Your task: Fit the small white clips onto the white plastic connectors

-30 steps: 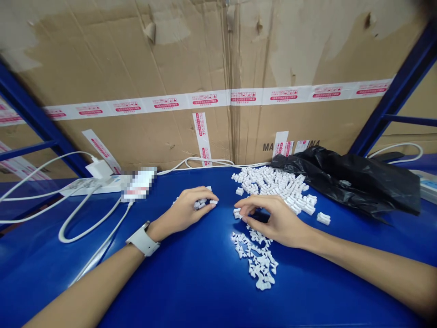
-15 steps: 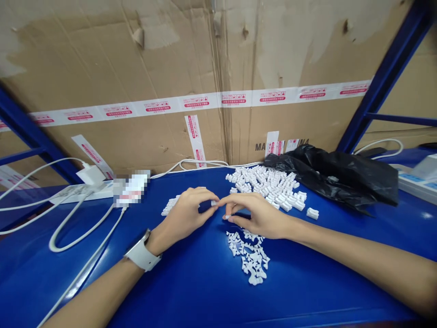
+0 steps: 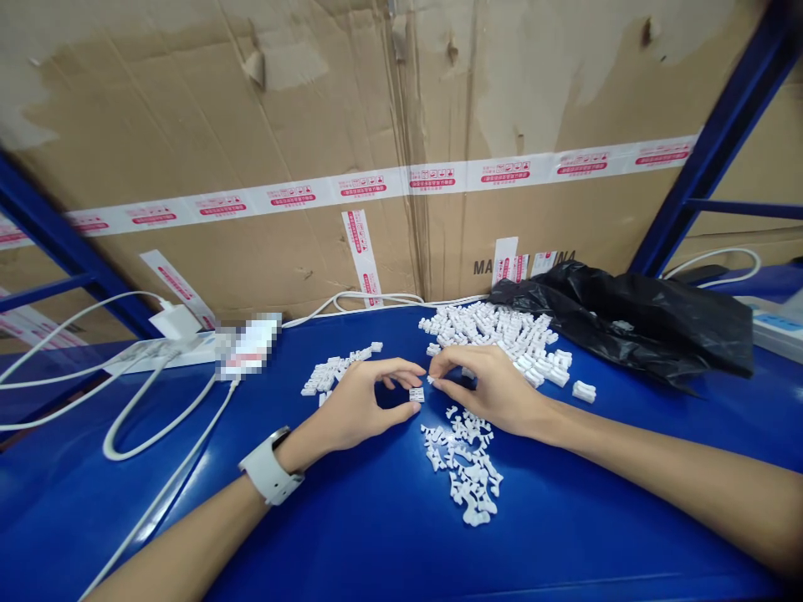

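Observation:
My left hand (image 3: 364, 405) rests on the blue table (image 3: 351, 518), thumb and fingers pinching a small white plastic block (image 3: 416, 394). A white watch (image 3: 271, 466) is on that wrist. My right hand (image 3: 493, 389) sits just to its right, fingertips pinched together on a tiny white piece (image 3: 432, 380) close to the block. Below the right hand lies a heap of small white clips (image 3: 465, 464). A larger pile of white blocks (image 3: 502, 336) lies behind the right hand. A smaller group of blocks (image 3: 332, 372) lies behind the left hand.
A crumpled black plastic bag (image 3: 633, 322) lies at the back right. White cables (image 3: 144, 410) and a power strip with a charger (image 3: 169, 334) are at the left. A taped cardboard wall (image 3: 376, 150) and blue rack posts (image 3: 721, 134) stand behind.
The left hand left the small block group and came to the middle with one block. The right hand brought its piece up to meet it; the fingertips now sit almost touching.

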A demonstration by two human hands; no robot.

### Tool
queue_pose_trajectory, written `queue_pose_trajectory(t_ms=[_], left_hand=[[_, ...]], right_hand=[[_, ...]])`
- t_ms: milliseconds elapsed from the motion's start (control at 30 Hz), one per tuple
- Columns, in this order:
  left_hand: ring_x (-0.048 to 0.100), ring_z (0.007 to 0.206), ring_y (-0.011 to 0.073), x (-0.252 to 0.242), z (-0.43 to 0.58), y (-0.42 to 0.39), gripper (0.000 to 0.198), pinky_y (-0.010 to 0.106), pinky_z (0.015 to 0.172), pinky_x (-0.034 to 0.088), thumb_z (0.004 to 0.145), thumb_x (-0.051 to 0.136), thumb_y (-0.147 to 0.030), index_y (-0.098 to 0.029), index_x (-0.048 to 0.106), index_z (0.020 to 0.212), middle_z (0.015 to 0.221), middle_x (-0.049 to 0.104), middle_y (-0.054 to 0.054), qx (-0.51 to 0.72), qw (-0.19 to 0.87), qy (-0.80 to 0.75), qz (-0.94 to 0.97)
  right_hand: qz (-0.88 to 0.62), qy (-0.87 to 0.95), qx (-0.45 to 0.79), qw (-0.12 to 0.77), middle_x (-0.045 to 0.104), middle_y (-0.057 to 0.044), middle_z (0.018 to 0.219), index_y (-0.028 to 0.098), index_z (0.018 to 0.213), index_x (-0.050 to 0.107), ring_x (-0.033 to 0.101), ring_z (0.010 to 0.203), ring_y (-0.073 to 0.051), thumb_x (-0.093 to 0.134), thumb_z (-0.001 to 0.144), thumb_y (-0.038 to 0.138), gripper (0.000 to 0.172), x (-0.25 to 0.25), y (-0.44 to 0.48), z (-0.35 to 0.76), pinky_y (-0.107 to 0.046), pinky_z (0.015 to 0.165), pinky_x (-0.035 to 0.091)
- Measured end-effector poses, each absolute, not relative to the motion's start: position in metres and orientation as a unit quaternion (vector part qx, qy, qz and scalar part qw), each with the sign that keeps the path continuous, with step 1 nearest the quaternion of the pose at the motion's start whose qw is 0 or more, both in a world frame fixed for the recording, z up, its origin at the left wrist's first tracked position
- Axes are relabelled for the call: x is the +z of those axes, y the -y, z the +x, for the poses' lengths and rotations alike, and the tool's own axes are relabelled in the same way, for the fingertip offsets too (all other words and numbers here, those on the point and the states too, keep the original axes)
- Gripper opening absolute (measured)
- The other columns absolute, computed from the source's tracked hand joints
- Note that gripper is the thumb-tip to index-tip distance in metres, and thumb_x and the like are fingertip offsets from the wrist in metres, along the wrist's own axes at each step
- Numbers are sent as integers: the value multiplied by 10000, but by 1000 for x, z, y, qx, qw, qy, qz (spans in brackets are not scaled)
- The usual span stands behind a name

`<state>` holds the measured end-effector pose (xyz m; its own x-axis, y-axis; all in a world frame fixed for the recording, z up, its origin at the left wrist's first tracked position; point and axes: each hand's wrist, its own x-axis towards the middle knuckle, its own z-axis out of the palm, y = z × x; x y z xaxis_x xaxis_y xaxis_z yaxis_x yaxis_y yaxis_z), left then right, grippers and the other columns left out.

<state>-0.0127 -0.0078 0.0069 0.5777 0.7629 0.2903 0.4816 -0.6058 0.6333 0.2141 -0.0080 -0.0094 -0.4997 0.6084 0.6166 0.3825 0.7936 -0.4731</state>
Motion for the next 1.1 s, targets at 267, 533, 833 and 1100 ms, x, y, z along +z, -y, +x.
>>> queue_pose_trajectory(t_ms=[267,533,833,1100], left_hand=[[694,892,161,-2,-8,10,523,328,862,581,826,732,-253,-192,551,1314,1032,725,45,300,327,-334,832],[689,885,152,-2,-8,13,476,316,861,583,825,733,-225,-191,572,1272,1012,727,34,308,319,-328,834],[692,894,152,1,-6,15,398,310,852,574,839,723,-231,-180,618,1219,1004,736,36,305,304,-329,840],[687,880,142,1,-6,15,376,293,835,571,840,720,-231,-187,636,1204,1000,732,28,305,285,-333,845]], right_hand=[[-254,866,153,402,731,-29,832,182,849,726,666,727,-136,642,898,130,111,-9,10,209,-269,685,526],[-248,871,174,386,723,-58,818,153,834,739,671,722,-144,624,882,90,139,-4,14,208,-277,682,533],[-244,874,172,384,721,-59,829,152,852,756,663,711,-145,624,867,102,142,-7,13,210,-282,668,528],[-258,877,197,355,725,-50,869,180,883,765,669,749,-154,607,864,110,173,-5,13,211,-296,700,534]])
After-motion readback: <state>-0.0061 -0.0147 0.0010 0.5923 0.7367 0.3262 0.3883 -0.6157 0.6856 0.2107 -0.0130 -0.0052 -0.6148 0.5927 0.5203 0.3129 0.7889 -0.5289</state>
